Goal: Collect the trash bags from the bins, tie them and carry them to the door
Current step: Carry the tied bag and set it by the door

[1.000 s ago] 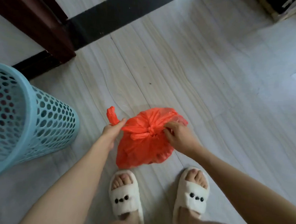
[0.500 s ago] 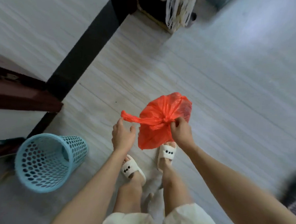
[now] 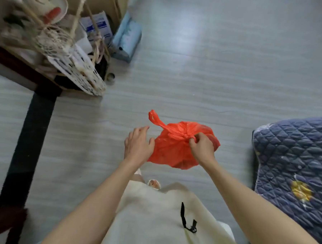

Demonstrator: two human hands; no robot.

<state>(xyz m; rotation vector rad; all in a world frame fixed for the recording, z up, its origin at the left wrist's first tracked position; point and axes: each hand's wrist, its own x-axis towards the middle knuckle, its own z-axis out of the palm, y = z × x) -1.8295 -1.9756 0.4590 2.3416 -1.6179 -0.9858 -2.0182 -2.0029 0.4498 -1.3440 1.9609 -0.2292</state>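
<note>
A tied orange-red trash bag (image 3: 173,150) hangs in the air above the pale floor, in the middle of the head view. My right hand (image 3: 201,148) pinches it at the knot on top. One loose handle loop (image 3: 153,118) sticks up and to the left of the knot. My left hand (image 3: 138,145) is just left of the bag with fingers spread, holding nothing and not gripping the bag. No bin is in view.
A cluttered shelf with a net bag and papers (image 3: 54,41) stands at the upper left, with a blue pack (image 3: 126,39) on the floor beside it. A dark post (image 3: 30,137) runs down the left. A quilted blue cover (image 3: 294,166) lies at the right.
The bag has been lifted off the floor while the view rose and turned away from the blue bin. My left hand let go of the handle loop and now hangs open.
</note>
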